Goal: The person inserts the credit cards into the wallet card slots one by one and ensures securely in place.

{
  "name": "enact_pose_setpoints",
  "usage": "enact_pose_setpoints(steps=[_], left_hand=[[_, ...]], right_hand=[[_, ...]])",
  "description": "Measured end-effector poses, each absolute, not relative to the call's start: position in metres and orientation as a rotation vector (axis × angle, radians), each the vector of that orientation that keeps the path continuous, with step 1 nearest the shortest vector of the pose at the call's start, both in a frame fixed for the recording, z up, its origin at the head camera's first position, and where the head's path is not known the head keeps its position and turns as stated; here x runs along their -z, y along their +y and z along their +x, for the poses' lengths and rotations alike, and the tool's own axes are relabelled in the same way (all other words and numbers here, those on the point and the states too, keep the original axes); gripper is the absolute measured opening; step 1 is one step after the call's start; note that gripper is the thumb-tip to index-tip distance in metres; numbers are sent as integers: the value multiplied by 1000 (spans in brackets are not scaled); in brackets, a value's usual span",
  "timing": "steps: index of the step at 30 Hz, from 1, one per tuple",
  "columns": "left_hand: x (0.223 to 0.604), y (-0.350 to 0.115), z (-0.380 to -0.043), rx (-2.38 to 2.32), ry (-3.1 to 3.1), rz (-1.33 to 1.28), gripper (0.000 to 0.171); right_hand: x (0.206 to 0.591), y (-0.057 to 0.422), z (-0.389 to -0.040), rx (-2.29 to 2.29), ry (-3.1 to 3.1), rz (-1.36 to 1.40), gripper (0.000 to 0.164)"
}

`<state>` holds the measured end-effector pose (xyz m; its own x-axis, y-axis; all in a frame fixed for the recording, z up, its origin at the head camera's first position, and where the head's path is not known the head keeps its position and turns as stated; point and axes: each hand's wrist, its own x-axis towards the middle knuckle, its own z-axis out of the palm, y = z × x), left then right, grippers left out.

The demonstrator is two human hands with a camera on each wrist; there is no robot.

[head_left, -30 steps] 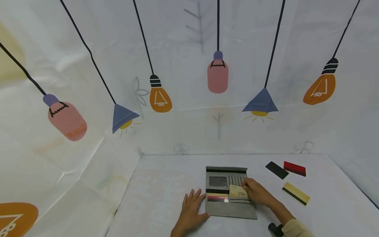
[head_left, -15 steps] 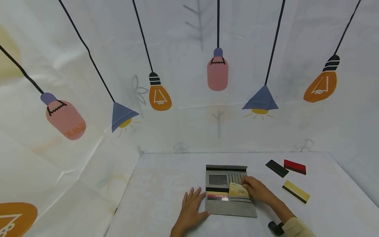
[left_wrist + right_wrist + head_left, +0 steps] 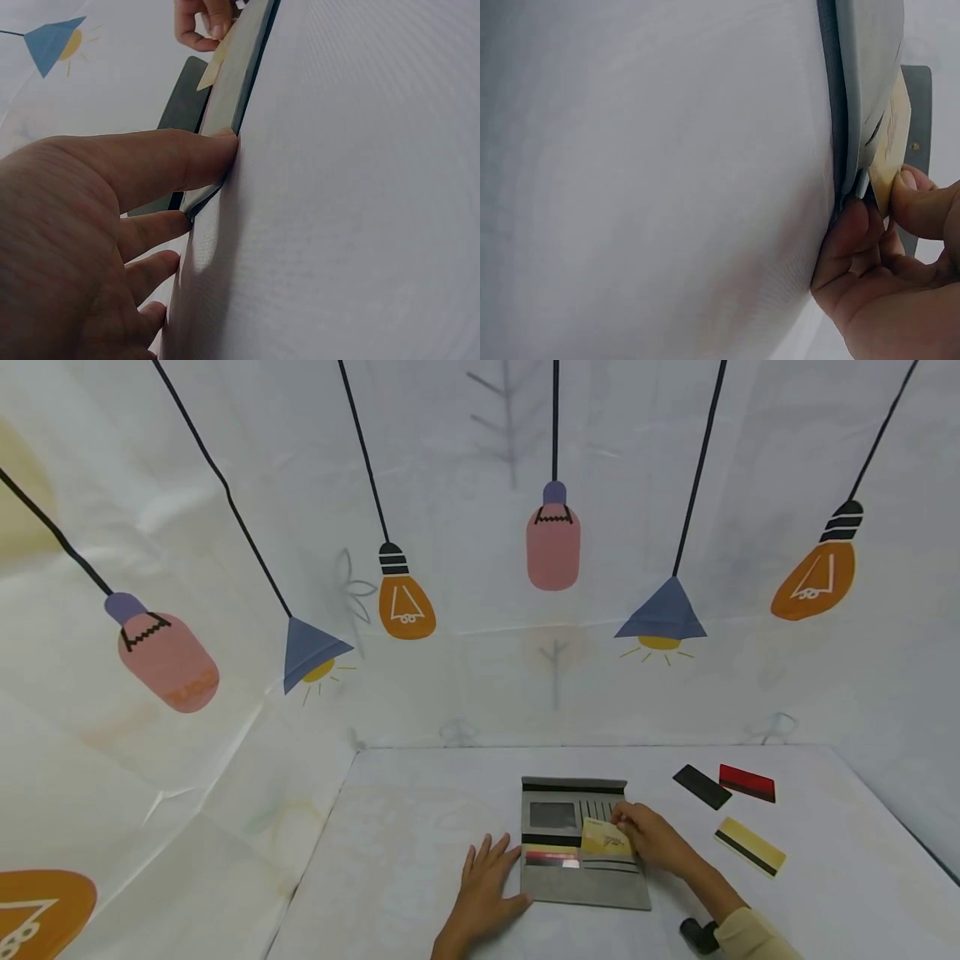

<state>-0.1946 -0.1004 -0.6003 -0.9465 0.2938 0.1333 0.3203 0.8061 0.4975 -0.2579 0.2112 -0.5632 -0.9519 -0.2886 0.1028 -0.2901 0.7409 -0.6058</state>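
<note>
A grey wallet (image 3: 585,893) lies unfolded on the white table, with card slots and a dark window panel inside. My right hand (image 3: 654,839) pinches a yellow card (image 3: 603,837) between thumb and fingers at the wallet's right side. The card's lower edge meets a slot on the right half; in the right wrist view the card (image 3: 895,142) stands up from the wallet. My left hand (image 3: 486,889) lies with spread fingers at the wallet's left edge, its thumb (image 3: 202,157) resting on the wallet's near corner. Red and yellow card edges (image 3: 551,857) show in the left slot.
To the right lie a black card (image 3: 702,787), a red card (image 3: 747,784) and another yellow card (image 3: 750,847) with a dark stripe. A small black object (image 3: 699,935) is beside the right sleeve. A white sheet printed with lamps rises behind the table.
My right hand has shifted slightly toward the far side with the yellow card, and a little more of the card shows above the slot. My left hand and the wallet stay in place.
</note>
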Motion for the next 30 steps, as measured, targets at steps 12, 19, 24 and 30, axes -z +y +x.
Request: enact_pose_setpoints(steps=[12, 19, 24, 30], left_hand=[[599, -102, -192, 839, -2907, -539, 65], [598, -102, -192, 860, -2916, -530, 65], [599, -101, -192, 869, -2901, -531, 65], [602, -101, -193, 866, -2899, -531, 65]], right_hand=[[563, 215, -256, -1018, -2876, 695, 14], [562, 213, -256, -1035, -2892, 719, 18], [563, 215, -255, -1028, -2875, 779, 18], [564, 216, -256, -1044, -2866, 873, 15]])
